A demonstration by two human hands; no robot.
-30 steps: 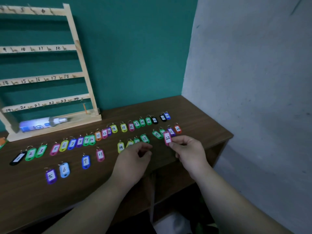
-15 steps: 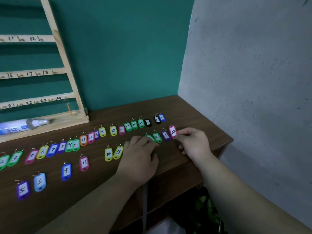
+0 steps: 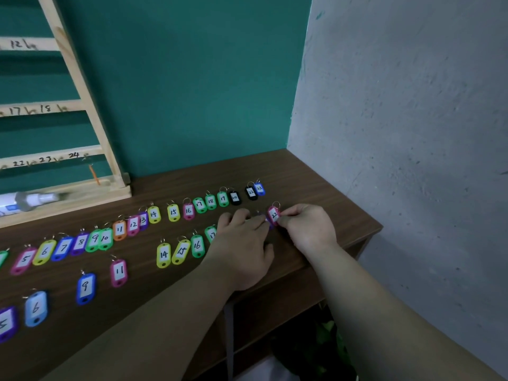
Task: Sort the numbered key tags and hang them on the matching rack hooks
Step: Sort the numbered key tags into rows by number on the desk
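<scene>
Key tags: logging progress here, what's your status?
Right hand pinches pink tag 22, down at the table. Left hand flat on tags beside it. Rack not yet reached.

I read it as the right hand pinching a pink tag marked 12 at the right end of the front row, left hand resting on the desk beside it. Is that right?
Not quite. The pink tag pinched by the right hand reads 22, not 12, as the head view shows. The rest stands: it is at the right end of the front row, and the left hand rests on the desk beside it.

Teal back wall (image 3: 178,92), grey plastered side wall (image 3: 406,119), dark wooden desk (image 3: 316,177)
</scene>
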